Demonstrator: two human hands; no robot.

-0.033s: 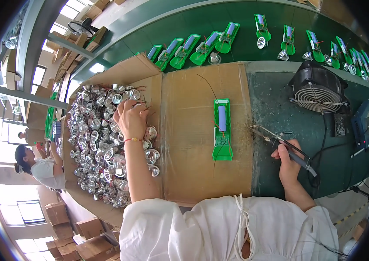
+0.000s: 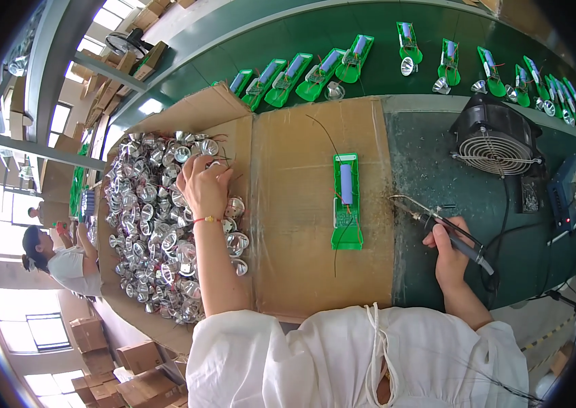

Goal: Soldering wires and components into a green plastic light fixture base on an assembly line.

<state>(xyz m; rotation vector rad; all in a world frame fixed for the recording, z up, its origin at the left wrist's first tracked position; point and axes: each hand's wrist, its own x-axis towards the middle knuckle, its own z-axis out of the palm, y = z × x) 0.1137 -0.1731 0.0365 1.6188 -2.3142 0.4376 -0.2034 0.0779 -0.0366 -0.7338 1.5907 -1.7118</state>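
My left hand [image 2: 204, 188] is over a cardboard box full of shiny lamp reflectors [image 2: 165, 224] with thin wires. Its fingers are closed around one reflector [image 2: 216, 163], mostly hidden by them. In my right hand [image 2: 449, 253] is a soldering iron [image 2: 456, 241], gripped like a pen, its tip pointing left. Between the hands a green plastic housing [image 2: 347, 238] lies on flat cardboard [image 2: 288, 251]. It holds a blue cylindrical battery [image 2: 346, 185], a green circuit board and red and black wires. Neither hand touches the housing.
A black fan with a round grille [image 2: 498, 155] stands at the right, near a blue soldering station [image 2: 568, 194]. Along the far shelf lie several green housings [image 2: 296, 81], some with reflectors. Another person [image 2: 63, 262] sits at the left. The iron's cable hangs over the right side.
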